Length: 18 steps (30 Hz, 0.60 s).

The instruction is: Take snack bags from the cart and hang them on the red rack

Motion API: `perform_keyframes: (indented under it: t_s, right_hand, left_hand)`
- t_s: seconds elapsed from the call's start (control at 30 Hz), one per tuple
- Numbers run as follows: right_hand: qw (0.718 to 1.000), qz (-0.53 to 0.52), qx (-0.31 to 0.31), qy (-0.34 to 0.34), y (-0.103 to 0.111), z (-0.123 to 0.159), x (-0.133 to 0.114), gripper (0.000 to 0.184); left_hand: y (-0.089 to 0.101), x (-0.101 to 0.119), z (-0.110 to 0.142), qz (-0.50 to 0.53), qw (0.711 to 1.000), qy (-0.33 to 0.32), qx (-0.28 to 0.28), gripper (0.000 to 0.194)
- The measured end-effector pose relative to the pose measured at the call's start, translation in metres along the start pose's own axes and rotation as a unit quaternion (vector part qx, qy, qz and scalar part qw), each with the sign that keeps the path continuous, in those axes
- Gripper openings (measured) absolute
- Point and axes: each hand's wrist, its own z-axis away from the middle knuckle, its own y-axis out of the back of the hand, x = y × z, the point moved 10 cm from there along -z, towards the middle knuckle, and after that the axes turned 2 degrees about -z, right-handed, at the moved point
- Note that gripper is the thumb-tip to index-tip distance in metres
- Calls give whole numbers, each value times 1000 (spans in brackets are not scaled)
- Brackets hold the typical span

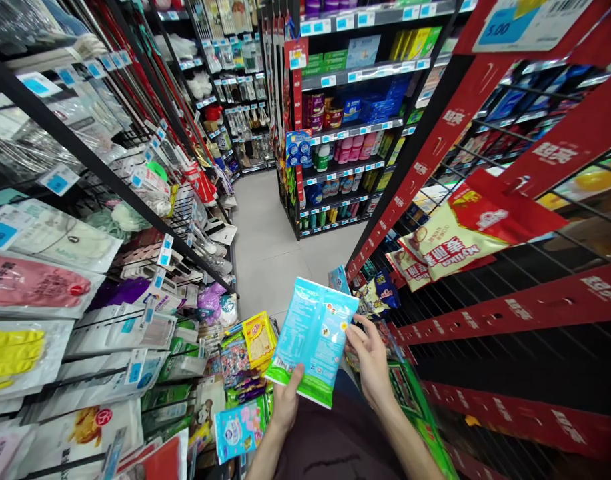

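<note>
your left hand (286,403) is clamped on the lower left edge of a blue packet (315,333), thumb across its face and the other fingers hidden behind, while your right hand (369,357) grips its right edge. the packet sits tilted in front of your body, its printed panel toward you, so the step in hand looks like holding it up to view; the next move calls for a steady, light pinch, since the film seems soft. just left hang a blue-and-pink packet (239,432) and, beyond it, a yellow packet (260,339). to the right, red-and-cream bags (453,233) hang on a wire rack, well apart from your hands. past the packet runs the grey floor (258,217), then a shelf unit (355,128) stocked with tubs and boxes.
</note>
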Motion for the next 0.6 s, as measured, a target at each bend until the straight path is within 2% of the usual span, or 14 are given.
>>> perform_keyframes:
  t_s: [0.1,0.33,0.6]
  right_hand:
    - [1000,3,-11,-4,-3,1,2,50]
    - [1000,0,-25,-8,-10,1,3,50]
    - [1000,5,-23,-8,-15,0,3,51]
  left_hand:
    - [-5,0,0,19,999,4,-34,69]
    - [-6,-1,-2,70,997,23,-38,76]
    - [-7,3,-2,76,996,32,-41,79]
